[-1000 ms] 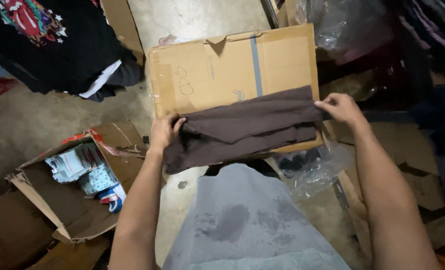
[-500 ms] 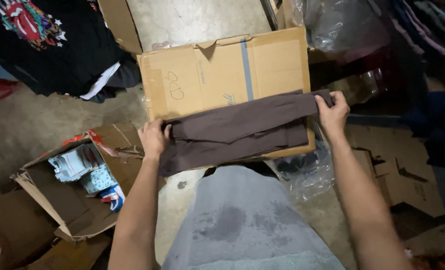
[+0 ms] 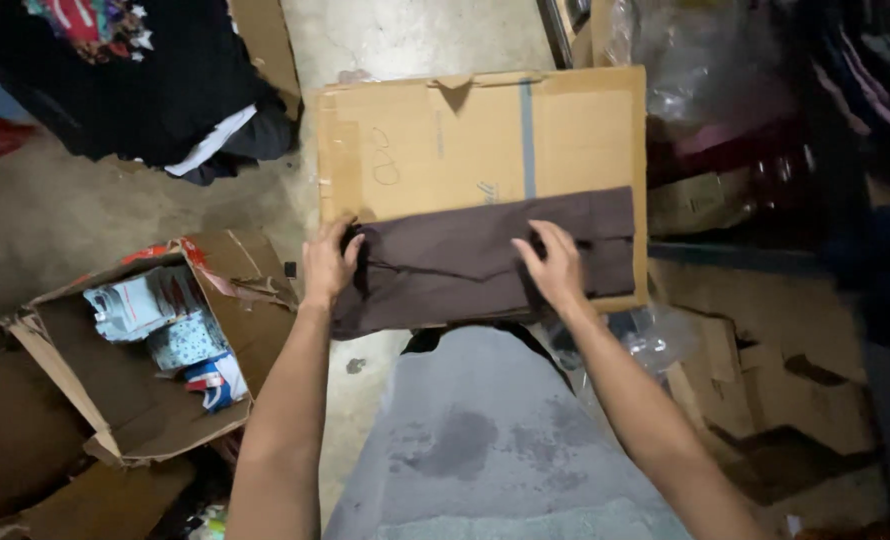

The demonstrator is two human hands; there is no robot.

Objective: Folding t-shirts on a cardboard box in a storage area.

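A folded brown garment (image 3: 485, 262) is being flattened on a cardboard sheet (image 3: 445, 140), its end gripped under the curled left hand (image 3: 327, 265), the right hand (image 3: 553, 265) pressed open mid-cloth, so a smoothing stroke outward seems needed next

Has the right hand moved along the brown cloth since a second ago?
Yes. The right hand has slid leftward from the brown cloth's right end, near the flat cardboard's right edge, to below its grey tape strip.
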